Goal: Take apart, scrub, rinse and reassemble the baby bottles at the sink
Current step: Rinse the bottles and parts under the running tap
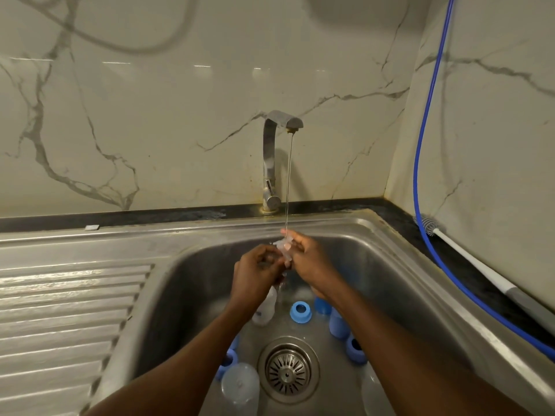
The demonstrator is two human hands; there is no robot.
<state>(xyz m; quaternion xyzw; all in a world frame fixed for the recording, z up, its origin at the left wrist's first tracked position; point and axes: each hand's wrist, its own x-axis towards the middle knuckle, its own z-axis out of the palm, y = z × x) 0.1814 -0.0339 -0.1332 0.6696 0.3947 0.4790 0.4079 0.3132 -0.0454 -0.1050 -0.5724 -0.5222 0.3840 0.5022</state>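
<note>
right hand (303, 255) curled, fingers pinching a small clear teat (283, 248) under the thin stream from the tap (274, 163). left hand (258, 270) curled too, fingertips gripping the same piece; it's blurred, so axis unreadable. below in the sink (192, 283): three clear bottles (240, 385) lying on their sides, at least five blue pieces (299, 311) around the drain (288, 372).

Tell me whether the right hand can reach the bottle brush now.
Probably yes, once freed: the right hand pinches a clear teat under the tap, but nothing stands between it and the brush, which lies beside the blue hose right of the sink.
</note>
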